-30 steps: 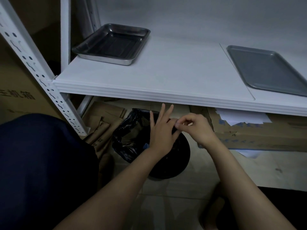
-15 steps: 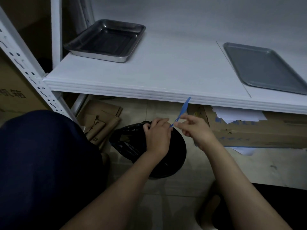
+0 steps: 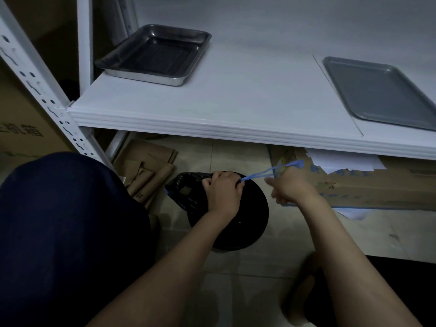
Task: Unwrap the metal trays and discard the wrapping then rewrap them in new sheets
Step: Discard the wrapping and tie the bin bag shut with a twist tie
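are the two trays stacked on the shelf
No, the deep tray sits at the shelf's left, the flat tray apart at right.

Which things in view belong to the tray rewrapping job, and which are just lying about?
Job: deep metal tray; flat metal tray; black bin bag, gripped by the left hand; blue strip, held by the right hand; white sheets, likely.
Lying about: cardboard box; folded brown cardboard.

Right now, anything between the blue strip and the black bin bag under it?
Nothing visible. The blue strip stretches between the left hand, over the black bin bag, and the right hand, off to the bag's right beside the cardboard box.
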